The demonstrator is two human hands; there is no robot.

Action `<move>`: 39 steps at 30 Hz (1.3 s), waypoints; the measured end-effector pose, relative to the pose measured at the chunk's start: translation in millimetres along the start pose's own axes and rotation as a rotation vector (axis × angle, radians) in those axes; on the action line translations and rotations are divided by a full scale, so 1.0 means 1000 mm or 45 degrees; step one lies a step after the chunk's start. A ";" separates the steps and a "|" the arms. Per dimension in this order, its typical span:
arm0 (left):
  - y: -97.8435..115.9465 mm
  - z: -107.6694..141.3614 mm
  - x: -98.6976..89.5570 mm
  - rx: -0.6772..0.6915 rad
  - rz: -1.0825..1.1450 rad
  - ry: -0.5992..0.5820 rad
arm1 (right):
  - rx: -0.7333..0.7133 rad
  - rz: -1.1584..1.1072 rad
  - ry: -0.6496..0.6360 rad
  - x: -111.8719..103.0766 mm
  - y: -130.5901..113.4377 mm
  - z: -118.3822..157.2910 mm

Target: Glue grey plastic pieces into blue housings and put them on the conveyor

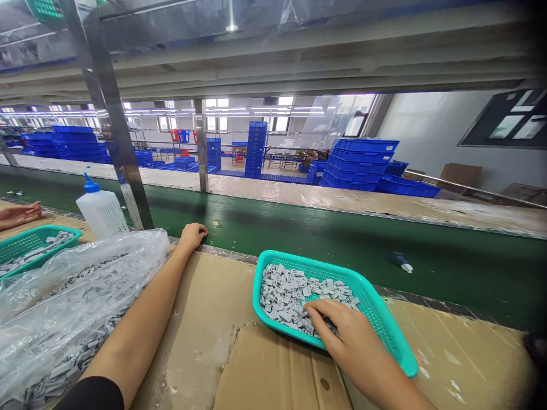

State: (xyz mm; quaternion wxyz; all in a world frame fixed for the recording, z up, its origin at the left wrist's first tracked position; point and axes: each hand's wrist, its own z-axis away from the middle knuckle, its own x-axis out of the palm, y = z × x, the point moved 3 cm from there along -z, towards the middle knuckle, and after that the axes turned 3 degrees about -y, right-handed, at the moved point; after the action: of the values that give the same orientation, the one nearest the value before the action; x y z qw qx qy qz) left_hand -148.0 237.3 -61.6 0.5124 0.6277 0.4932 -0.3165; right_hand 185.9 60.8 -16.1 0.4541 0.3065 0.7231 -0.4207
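My right hand [348, 333] reaches over the near rim of a turquoise basket [376, 307], thumb and fingers pinched together at the small grey plastic parts [284, 299] heaped inside. The fingers partly hide what they hold; it looks like one such part. At the near edge of the green conveyor belt [243, 225] is my left hand [194, 236], its fingers curled closed with their tips turned away from view. Whatever may be in them is hidden. Under my left forearm lies a large clear plastic bag [98, 290] filled with similar grey parts.
A white bottle with a blue cap [101, 208] stands behind the bag, beside a metal post [113, 114]. Another person's hand [20, 216] rests near a second basket [40, 230] of grey parts. A small dark-and-white scrap [402, 262] lies on the belt. Blue crates [359, 162] are stacked beyond.
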 end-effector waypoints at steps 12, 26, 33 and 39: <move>0.053 0.006 0.005 0.373 -0.060 -0.129 | 0.016 -0.012 -0.027 0.001 -0.001 0.001; 0.039 0.009 0.001 0.182 -0.164 -0.049 | 0.048 0.001 -0.042 0.001 0.000 0.001; 0.046 0.009 0.005 0.207 -0.103 -0.041 | 0.025 -0.006 -0.014 0.001 0.001 0.000; 0.039 0.006 0.005 0.121 -0.039 -0.012 | 0.030 0.013 -0.017 0.003 0.002 0.000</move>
State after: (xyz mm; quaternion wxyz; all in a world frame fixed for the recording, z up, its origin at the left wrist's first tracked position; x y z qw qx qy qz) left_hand -109.2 233.3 -55.3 0.4795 0.6421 0.4849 -0.3503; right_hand 186.1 62.2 -19.0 0.4575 0.3127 0.7133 -0.4290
